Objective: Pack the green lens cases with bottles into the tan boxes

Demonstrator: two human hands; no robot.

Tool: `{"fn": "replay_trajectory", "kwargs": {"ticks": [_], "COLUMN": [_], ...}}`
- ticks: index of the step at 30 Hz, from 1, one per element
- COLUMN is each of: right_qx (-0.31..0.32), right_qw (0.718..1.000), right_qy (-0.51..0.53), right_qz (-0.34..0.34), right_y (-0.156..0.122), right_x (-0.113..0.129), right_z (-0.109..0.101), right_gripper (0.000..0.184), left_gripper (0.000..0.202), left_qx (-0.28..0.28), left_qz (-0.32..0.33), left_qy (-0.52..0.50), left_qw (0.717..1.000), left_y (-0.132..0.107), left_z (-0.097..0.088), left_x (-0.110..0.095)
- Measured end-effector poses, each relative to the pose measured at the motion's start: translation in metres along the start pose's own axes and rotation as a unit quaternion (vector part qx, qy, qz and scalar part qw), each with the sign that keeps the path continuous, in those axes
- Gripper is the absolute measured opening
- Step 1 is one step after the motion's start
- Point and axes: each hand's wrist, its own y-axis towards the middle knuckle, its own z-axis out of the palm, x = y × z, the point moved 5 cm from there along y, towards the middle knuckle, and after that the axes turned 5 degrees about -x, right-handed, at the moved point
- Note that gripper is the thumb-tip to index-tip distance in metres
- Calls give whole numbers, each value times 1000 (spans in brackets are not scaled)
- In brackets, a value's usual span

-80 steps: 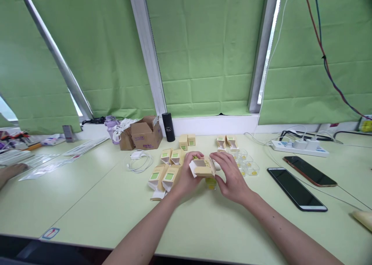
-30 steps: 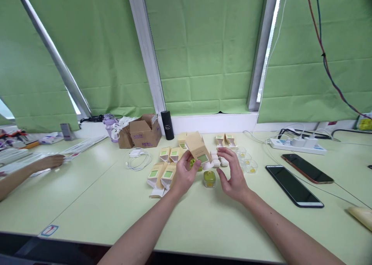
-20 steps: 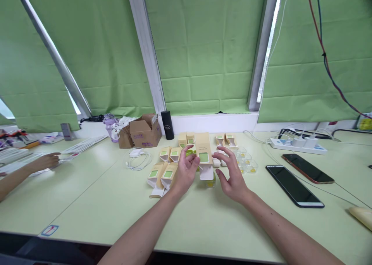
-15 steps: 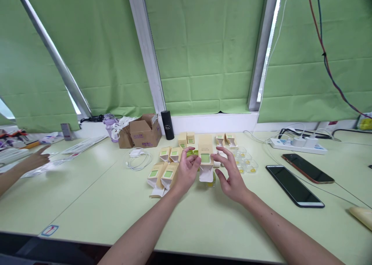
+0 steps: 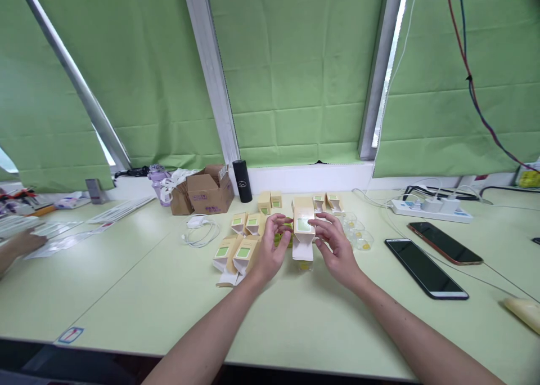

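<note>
A small cream carton (image 5: 304, 207) with a green square on its front is held up before me, its white end flap hanging down. My right hand (image 5: 337, 247) grips its right edge with thumb and fingertips. My left hand (image 5: 272, 247) is beside its left edge, fingers curved and thumb apart; I cannot tell whether the fingertips touch it. Below the flap, a clear container with a yellow spot (image 5: 304, 266) lies on the table. Something green (image 5: 283, 236) shows behind my left fingers. Several similar cartons (image 5: 228, 247) with loose flaps lie left of my left hand.
More cartons (image 5: 270, 200) stand behind, and clear containers (image 5: 360, 238) lie to the right. Two phones (image 5: 426, 268), a power strip (image 5: 430, 210), a charger cable (image 5: 200, 230), a cardboard box (image 5: 211, 191) and a black bottle (image 5: 242, 181) are around. Another person's hand (image 5: 29, 242) is at far left.
The held carton has shifted slightly right and tilted, and its front now catches the light. My right hand has moved slightly right. The other person's hand has moved left and down.
</note>
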Motion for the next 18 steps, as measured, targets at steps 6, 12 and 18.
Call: {"fn": "replay_trajectory", "kwargs": {"ticks": [6,12,18], "right_qx": [-11,5,13], "right_qw": [998,998,999], "right_qy": [56,48,25], "right_qz": [34,39,38], "right_y": [1,0,-2], "right_x": [-7,-7,-4], "right_z": [-1,2,3], "right_gripper": [35,37,38], "left_gripper": [50,39,33], "left_qx": [17,37,1], "left_qz": [67,77,77], "left_qy": [70,96,94], "left_qw": [995,992,993], "left_y": [-3,-4,-1], "left_z": [-1,2,2], "left_x": [-3,-2,-4]}}
